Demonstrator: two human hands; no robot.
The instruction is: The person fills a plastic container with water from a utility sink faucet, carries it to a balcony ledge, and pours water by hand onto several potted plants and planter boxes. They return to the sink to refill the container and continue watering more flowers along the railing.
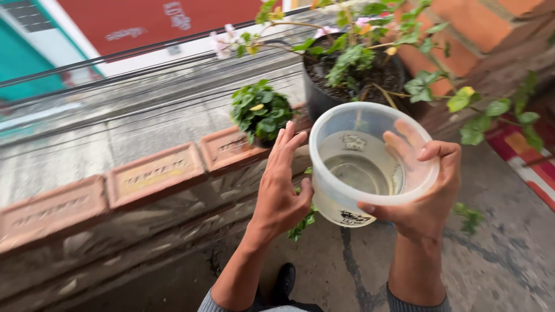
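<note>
Right hand [425,193] grips the translucent plastic tub [370,162] by its rim, thumb underneath, fingers curled over the edge into it. A little water sits in the bottom. Left hand [281,185] lies flat against the tub's side, fingers straight and close together. The tub is held tilted, just in front of the black flowerpot [324,98] on the brick ledge [156,173].

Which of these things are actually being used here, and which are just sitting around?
In use:
- translucent plastic tub with a little water, held by the right hand
- left hand, open against the tub's side

Just sitting around:
- big black pot with flowering plant
- small leafy plant
- brick ledge
- black shoe
</note>
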